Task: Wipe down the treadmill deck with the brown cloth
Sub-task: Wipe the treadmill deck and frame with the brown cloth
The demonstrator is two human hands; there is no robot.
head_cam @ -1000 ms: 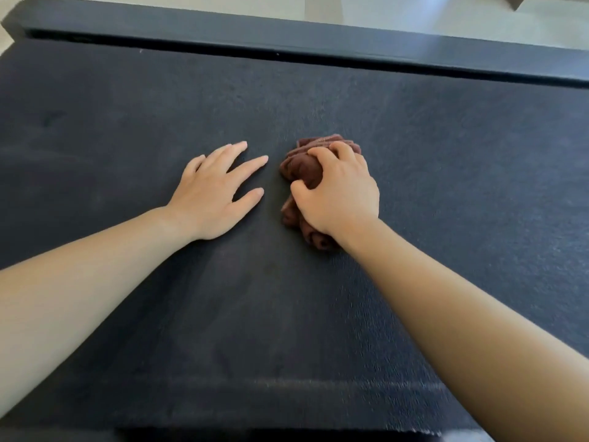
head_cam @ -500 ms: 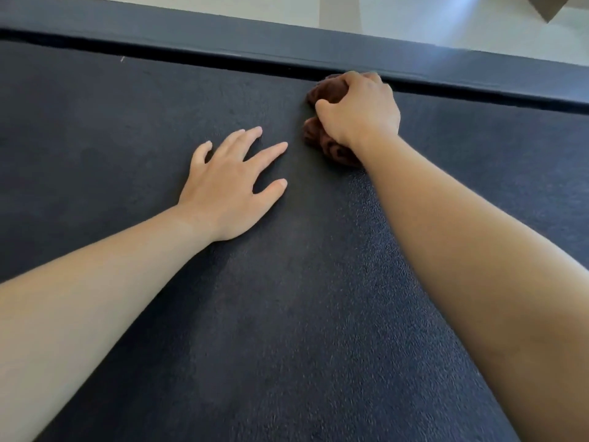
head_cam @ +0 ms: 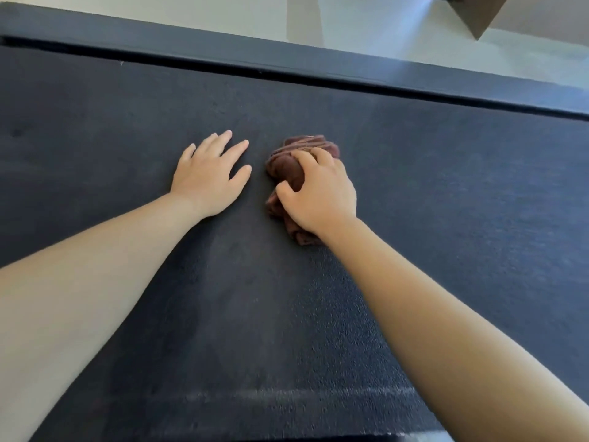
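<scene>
So both my arms are stretched out in front of me over the treadmill deck (head_cam: 446,202), bare forearms coming in from the bottom corners and angling toward the middle. My left hand (head_cam: 208,177) is just planted flat on the belt, palm down, fingers (head_cam: 223,140) spread a bit and pointing away from me, thumb out to the right, holding nothing. My right hand (head_cam: 322,194) is clamped down on the brown cloth (head_cam: 287,169), knuckles up, fingers curled over the top of it and thumb tucked against its left side. The cloth is scrunched into a lumpy wad, not folded neatly at all, and you can see the ribbed, terry-looking folds bunching out past my fingertips and a bit sticking out under my wrist. It sits on the belt about mid-deck, just right of my left hand, not touching it, and well short of the far side rail (head_cam: 318,63). The belt itself is a dark charcoal, matte, with a fine pebbly grain that shows best near my right forearm, plus a faint pale streak running across it close to me. The rail along the far edge is smoother and slightly glossy, with a thin dark gap between it and the belt. Beyond that it's just pale floor (head_cam: 191,14) and the corner of something brownish and boxy (head_cam: 475,14) at the top right, can't really tell what it is.
</scene>
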